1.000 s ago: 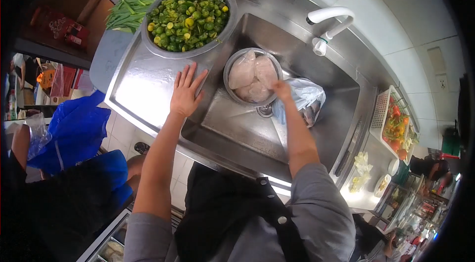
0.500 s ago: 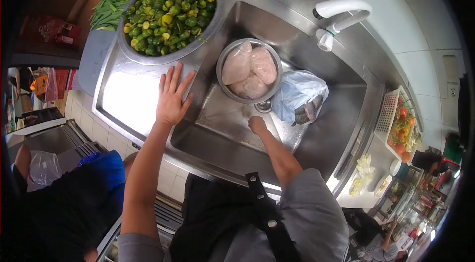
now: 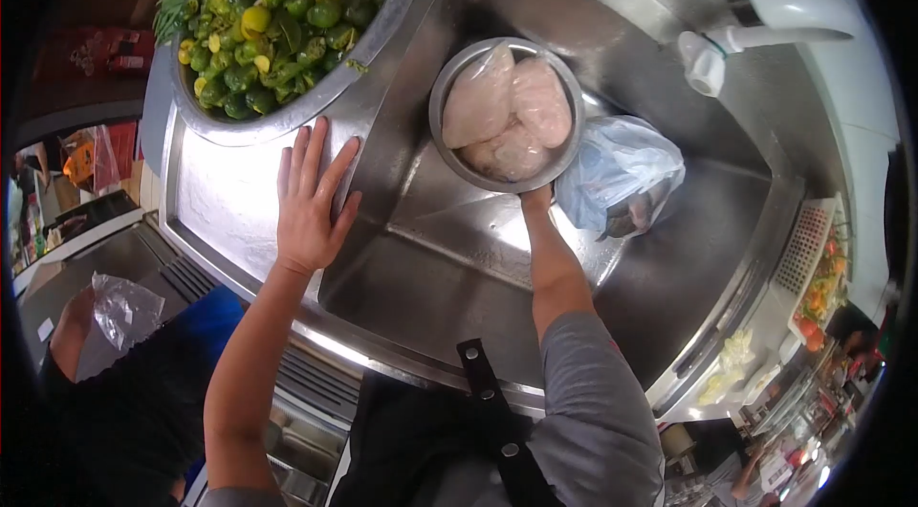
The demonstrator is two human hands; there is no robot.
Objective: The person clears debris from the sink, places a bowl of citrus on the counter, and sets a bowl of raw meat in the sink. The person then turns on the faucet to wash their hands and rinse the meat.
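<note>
My left hand [image 3: 311, 215] lies flat with fingers spread on the steel drainboard [image 3: 220, 191], just below a large metal basin [image 3: 325, 105] of green citrus fruit. Down in the sink [image 3: 421, 301], my right hand [image 3: 538, 201] reaches to the drain area at the near edge of a round metal bowl [image 3: 483, 180]. The bowl covers its fingers, so I cannot make out their grip. Pale pink raw meat in clear plastic [image 3: 512, 110] fills the bowl. Beside it sits a light blue plastic bag [image 3: 612, 163] with something dark and greyish [image 3: 639, 212] showing at its opening.
A white faucet [image 3: 784, 14] rises at the sink's back right. Green leaves [image 3: 177, 5] lie behind the citrus basin. To the right stands a white basket [image 3: 808, 249] of vegetables. Another person's arm [image 3: 72, 335] is near a clear plastic bag [image 3: 129, 311] at left.
The view has come closer to the sink. My right hand has gone from the sink floor near the drain to below the bowl's edge. My left hand stays flat on the drainboard.
</note>
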